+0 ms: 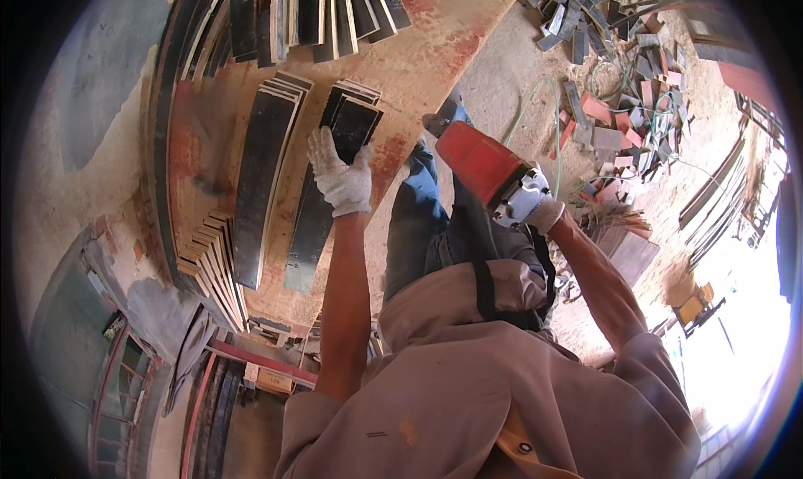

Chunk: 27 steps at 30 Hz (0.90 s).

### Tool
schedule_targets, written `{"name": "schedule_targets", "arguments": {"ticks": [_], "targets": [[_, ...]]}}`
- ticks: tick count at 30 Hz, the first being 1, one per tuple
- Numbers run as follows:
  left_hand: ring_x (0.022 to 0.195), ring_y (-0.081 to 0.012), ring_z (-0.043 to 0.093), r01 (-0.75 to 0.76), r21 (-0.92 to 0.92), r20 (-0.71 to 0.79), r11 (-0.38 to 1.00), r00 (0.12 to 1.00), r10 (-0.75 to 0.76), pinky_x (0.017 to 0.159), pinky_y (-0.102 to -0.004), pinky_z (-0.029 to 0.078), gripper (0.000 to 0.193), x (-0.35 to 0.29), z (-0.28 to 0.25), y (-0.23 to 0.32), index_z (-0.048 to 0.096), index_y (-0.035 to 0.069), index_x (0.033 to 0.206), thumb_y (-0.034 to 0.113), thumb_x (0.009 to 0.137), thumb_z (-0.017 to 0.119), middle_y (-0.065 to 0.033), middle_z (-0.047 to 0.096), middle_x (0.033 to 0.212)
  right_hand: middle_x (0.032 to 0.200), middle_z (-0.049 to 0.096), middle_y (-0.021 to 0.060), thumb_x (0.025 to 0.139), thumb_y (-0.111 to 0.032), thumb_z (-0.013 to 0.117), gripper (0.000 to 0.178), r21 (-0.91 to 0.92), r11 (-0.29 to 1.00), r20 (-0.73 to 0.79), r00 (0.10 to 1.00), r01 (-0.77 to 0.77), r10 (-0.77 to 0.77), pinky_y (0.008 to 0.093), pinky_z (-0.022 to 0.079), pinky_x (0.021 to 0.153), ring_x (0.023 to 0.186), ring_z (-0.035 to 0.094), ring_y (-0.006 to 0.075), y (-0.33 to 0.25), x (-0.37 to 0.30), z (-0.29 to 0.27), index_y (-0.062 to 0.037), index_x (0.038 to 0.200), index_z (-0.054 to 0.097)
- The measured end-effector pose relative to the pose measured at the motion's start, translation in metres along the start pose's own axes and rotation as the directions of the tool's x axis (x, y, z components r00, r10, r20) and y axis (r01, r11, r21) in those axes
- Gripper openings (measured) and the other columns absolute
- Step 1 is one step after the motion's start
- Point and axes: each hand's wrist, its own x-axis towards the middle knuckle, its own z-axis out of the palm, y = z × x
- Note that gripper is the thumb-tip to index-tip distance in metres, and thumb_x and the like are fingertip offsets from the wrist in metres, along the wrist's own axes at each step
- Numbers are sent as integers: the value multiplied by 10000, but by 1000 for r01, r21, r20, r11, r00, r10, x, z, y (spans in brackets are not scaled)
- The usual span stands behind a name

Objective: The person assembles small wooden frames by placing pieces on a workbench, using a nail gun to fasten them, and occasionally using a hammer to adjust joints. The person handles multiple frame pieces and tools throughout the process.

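My left hand (343, 179), in a white work glove, lies with spread fingers on the near end of a short black-faced board (355, 126). That board tops a small stack, set over a longer black board (311, 232) on the workbench (401, 77). In my gloved right hand (547, 215) is a red power tool (478, 163) with a silver metal head, held up off the bench's right edge. The tool covers part of my right fingers, and its blade or bit cannot be made out.
Left of my left hand lies a stack of long black boards (266, 161). More cut boards (311, 15) stand at the bench's far end, with others (216, 261) fanned at the near left. Offcuts (615, 123) and a thin green cable (558, 115) litter the floor at right.
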Motion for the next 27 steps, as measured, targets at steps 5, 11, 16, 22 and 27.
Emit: {"name": "schedule_targets", "arguments": {"ticks": [5, 11, 16, 22, 27], "targets": [[1482, -471, 390, 1, -7, 7, 1000, 1000, -1, 1242, -578, 287, 937, 0, -4, 5, 430, 10, 1533, 255, 761, 900, -292, 452, 1559, 1025, 758, 61, 768, -205, 869, 576, 355, 933, 37, 998, -57, 46, 298, 572, 832, 886, 640, 68, -40, 32, -14, -5, 1276, 684], [1482, -469, 391, -28, -53, -21, 998, 999, 27, 1244, -572, 288, 936, -1, -1, 2, 441, 1, 1524, 242, 747, 905, -287, 461, 1553, 1060, 735, -5, 812, -168, 858, 575, 722, 667, 80, 980, -183, 183, 270, 557, 841, 930, 572, 17, -59, 47, -7, 16, 1321, 662], [1486, -435, 401, 45, -28, 33, 999, 998, -44, 1247, -556, 295, 936, 3, -4, 6, 467, -13, 1503, 232, 717, 914, -276, 472, 1548, 1133, 739, 11, 841, -133, 830, 559, 613, 784, 8, 993, -101, 121, 277, 551, 886, 983, 595, 27, -66, 60, 3, 34, 1343, 650], [1499, -409, 391, 35, 7, 28, 999, 999, -35, 1250, -546, 295, 944, 2, -2, 5, 473, -24, 1500, 242, 710, 917, -258, 469, 1561, 1133, 740, 17, 803, -144, 863, 607, 534, 845, 89, 992, 32, -94, 280, 552, 883, 976, 608, 45, -57, 90, 12, 7, 1348, 643], [1503, -413, 385, 32, 5, 32, 999, 999, -33, 1248, -556, 291, 951, 2, 1, 1, 463, -19, 1505, 255, 714, 913, -265, 451, 1573, 1081, 740, 4, 755, -143, 904, 600, 569, 821, 117, 993, -52, -18, 277, 552, 862, 950, 595, 48, -64, 104, 21, -15, 1295, 675]]}}
